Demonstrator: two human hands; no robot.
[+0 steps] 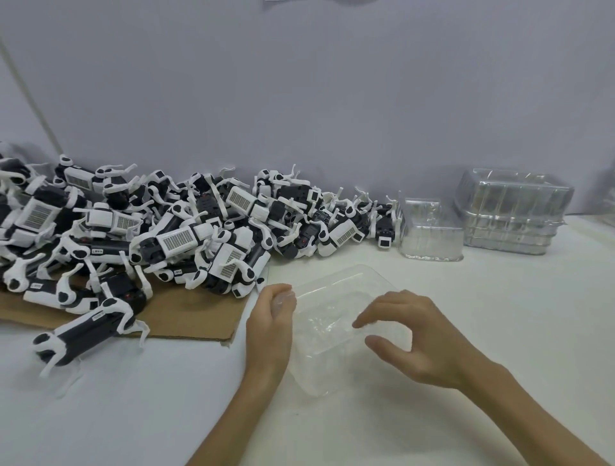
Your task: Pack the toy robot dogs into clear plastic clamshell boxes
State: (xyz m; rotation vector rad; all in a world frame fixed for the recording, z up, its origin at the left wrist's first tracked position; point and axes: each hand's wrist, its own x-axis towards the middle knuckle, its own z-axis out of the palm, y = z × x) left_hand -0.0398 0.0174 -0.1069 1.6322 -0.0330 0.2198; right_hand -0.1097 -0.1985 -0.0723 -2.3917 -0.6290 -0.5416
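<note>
We steady a clear clamshell box [336,292] near the worktop's [506,309] front edge, left hand [271,319] in a curled grip on its rim, right hand [419,336] grip unclear; squeezed, it could buckle or skid into the toy robot dogs [179,237].

- A plain wall [299,83], pale grey with a light violet tone, fills the upper half of the view.
- At the far left a thin pale strip [31,99] runs slanted up the wall.
- At the top edge a small dark shape [319,1] is cut off; what it is cannot be told.
- A white table [499,316] meets the wall at the back and fills the lower half.
- A flat brown cardboard [186,316] lies on the table at the left, with its near right corner a little ragged.
- The light is soft and even; shadows on the table are faint.
</note>
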